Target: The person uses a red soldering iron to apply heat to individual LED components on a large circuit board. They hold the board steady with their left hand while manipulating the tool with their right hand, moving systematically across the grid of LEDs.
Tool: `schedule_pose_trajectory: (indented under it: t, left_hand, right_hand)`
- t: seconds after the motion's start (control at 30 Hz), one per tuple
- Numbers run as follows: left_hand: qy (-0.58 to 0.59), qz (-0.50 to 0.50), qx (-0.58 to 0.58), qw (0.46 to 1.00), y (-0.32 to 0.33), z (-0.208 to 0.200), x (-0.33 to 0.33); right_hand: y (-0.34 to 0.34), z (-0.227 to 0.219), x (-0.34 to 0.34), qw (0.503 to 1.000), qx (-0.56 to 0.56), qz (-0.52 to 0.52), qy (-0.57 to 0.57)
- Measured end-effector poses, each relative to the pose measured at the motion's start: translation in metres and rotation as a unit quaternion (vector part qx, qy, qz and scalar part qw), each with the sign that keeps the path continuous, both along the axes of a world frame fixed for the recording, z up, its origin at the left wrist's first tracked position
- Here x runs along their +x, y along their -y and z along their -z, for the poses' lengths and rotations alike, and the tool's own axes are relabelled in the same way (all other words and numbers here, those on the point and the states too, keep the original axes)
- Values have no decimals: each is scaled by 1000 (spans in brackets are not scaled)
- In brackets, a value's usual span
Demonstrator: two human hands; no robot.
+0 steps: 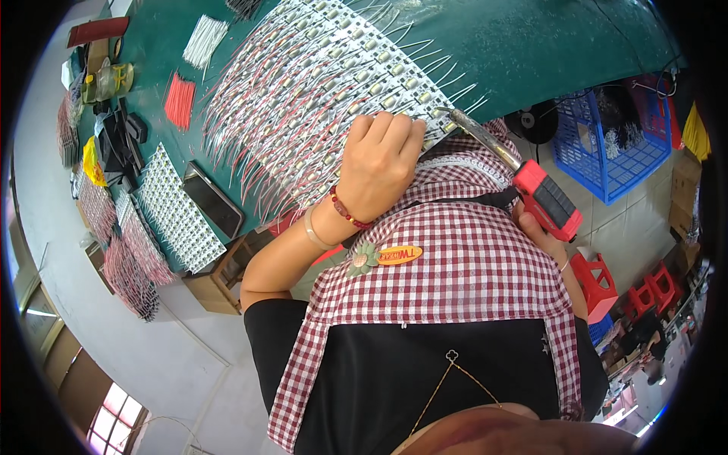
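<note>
My left hand (383, 155) is closed over the near right part of a large white circuit-board panel (413, 82). Its fingertips are hidden, so what they pinch, if anything, does not show. Rows of small components cover the panel, and many thin red and white wires stick out from it. On the right, my right hand (537, 233) is wrapped round the red and black handle of a soldering gun (547, 199). The gun's metal barrel slants up to the left, its tip close to the panel's near right corner, beside my left fingers. Whether it touches cannot be made out.
On the green table (531, 45) lie a bundle of red wires (180, 101), a bundle of white wires (204, 42), a smaller board panel (178, 208) and a dark phone (212, 199). A blue crate (607, 178) and red stools (593, 287) stand at right.
</note>
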State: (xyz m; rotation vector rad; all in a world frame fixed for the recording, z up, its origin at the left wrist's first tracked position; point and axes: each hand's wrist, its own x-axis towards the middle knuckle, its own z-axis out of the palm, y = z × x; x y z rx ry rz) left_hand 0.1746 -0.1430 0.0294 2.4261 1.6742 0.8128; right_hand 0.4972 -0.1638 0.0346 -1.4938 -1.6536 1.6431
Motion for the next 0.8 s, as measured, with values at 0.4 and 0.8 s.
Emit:
schedule_pose_trajectory:
  t: [0.4, 0.8]
  left_hand:
    - [-58, -23, -78, 995, 4, -28, -8]
    - [45, 0, -22, 999, 8, -5, 11]
  right_hand:
    - [-2, 1, 0, 998, -22, 19, -52]
    - [10, -8, 8, 991, -91, 67, -76]
